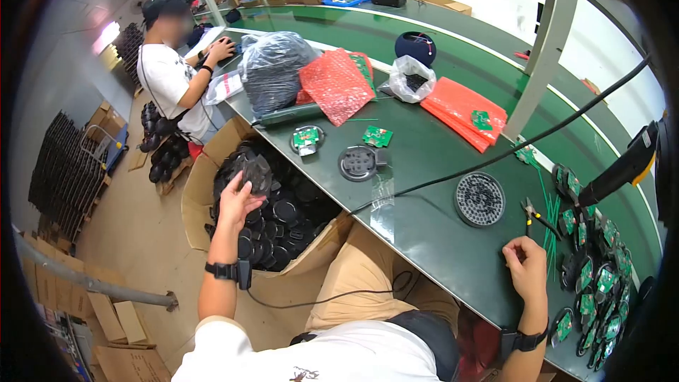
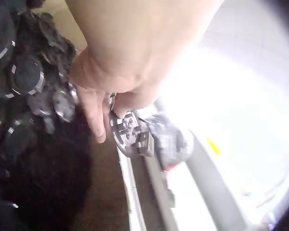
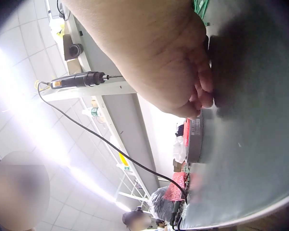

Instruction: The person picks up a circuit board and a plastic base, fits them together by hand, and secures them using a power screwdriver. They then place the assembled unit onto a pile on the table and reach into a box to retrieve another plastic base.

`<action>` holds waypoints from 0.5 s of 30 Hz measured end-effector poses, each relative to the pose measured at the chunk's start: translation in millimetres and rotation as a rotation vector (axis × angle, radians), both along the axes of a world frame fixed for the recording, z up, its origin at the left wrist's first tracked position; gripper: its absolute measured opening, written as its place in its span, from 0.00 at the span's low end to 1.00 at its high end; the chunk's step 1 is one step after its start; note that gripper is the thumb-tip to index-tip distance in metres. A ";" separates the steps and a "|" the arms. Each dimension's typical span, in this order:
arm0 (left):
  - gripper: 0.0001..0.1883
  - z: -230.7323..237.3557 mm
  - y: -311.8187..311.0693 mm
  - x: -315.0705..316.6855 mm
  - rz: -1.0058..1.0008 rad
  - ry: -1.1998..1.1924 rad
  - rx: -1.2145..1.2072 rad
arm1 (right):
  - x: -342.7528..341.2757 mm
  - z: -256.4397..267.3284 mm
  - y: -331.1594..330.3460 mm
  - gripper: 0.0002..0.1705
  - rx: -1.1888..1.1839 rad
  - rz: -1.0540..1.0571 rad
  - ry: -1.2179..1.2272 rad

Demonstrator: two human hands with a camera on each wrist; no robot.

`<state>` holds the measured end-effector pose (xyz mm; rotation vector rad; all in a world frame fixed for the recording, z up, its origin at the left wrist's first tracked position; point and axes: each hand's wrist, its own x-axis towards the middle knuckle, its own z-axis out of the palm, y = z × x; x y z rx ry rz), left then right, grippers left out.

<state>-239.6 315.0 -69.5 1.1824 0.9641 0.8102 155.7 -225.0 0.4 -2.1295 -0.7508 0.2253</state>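
Note:
Over the cardboard box [image 1: 200,205], my left hand [image 1: 235,206] grips a round black plastic cover [image 1: 257,174] between thumb and fingers. The left wrist view shows this cover [image 2: 130,131] with moulded ribs and a small block at its edge. Many similar dark round parts [image 1: 284,212] fill the box below. My right hand [image 1: 529,266] rests at the green table's near side, its fingers loosely curled and holding nothing. Just beyond its fingertips lie yellow-and-black pliers [image 1: 529,221]. Another black round cover [image 1: 357,163] lies flat on the table.
A round dish of small black pieces [image 1: 480,199] stands mid-table. Green circuit boards [image 1: 605,279] on black parts crowd the right end. A black cable [image 1: 509,143] crosses above the table, and an electric screwdriver [image 3: 79,80] hangs nearby. Another person [image 1: 173,78] works at the far left.

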 end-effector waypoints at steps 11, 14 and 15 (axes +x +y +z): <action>0.25 99.3 -134.8 309.6 -0.799 0.199 0.450 | 3.0 -1.8 -3.0 0.05 0.009 0.013 0.004; 0.27 80.8 -130.1 359.9 -0.820 0.265 0.438 | 2.9 0.3 -5.8 0.06 0.010 0.023 -0.015; 0.28 82.6 -131.0 364.7 -0.822 0.290 0.406 | 2.4 1.2 -5.4 0.06 0.016 0.029 0.018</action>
